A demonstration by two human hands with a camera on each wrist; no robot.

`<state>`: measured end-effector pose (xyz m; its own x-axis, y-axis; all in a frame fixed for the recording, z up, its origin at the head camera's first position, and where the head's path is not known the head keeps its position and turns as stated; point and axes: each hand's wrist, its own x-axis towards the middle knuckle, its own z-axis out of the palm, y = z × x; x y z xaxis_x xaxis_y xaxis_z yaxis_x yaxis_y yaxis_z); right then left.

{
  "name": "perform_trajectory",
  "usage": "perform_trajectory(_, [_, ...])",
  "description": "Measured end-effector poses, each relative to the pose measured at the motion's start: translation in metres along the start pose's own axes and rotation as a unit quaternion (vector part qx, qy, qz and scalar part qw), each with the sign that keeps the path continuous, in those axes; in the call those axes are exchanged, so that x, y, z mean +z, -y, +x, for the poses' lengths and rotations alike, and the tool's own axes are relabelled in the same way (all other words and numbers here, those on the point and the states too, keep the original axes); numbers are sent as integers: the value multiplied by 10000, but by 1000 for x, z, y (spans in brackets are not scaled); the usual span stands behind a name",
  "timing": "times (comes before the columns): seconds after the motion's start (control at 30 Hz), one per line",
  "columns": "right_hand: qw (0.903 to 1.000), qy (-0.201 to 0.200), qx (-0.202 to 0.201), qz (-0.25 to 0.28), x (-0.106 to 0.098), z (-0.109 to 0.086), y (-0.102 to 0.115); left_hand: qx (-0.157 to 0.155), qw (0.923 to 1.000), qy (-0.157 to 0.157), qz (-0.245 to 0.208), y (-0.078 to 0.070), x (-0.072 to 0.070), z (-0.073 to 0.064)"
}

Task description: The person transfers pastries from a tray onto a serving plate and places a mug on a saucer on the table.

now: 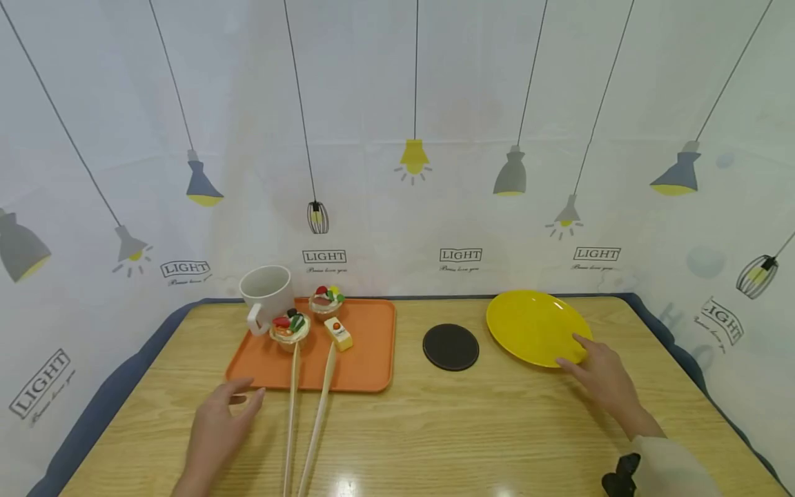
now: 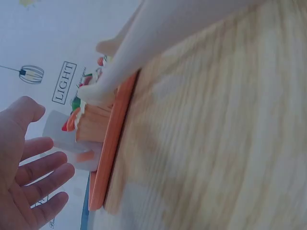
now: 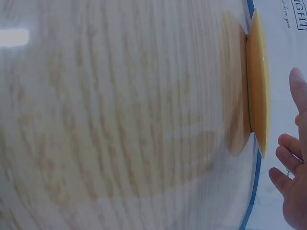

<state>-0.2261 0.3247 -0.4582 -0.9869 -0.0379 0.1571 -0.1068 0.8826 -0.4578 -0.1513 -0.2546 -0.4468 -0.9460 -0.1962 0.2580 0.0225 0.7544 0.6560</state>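
Yellow and round, the plate [image 1: 537, 328] lies on the wooden table [image 1: 472, 428] by the loosely spread right hand [image 1: 602, 378], while the left hand [image 1: 217, 424], also grasping nothing, hangs near the orange tray [image 1: 374, 345].

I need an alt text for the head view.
A person's right hand is at a yellow plate's rim and the left hand near an orange tray, on a wooden table. Two cupcakes and a cake sit on the tray, a white mug at its corner and two pale sticks over its near edge; a black disc lies beside the plate.
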Motion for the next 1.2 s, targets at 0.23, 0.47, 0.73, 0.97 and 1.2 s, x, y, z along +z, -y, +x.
perform_trajectory(0.23, [9998, -77, 134, 119, 0, -3, -5, -429, 9974, 240, -524, -13, 1, -6])
perform_trajectory(0.47, [9989, 39, 343, 302, -2, -7, -7, -694, 9950, 260, -663, -25, 7, -13])
perform_trajectory(0.73, [9964, 296, 653, 458, -1, -10, -12, -880, 9906, 465, -942, -33, 16, -24])
perform_trajectory(0.97, [9951, 191, 757, 613, 5, -13, -15, -1052, 9885, 622, -895, -35, 24, -29])
perform_trajectory(1.2, [9920, 256, 983, 744, 8, -12, -14, -1041, 9878, 692, -929, -37, 30, -35])
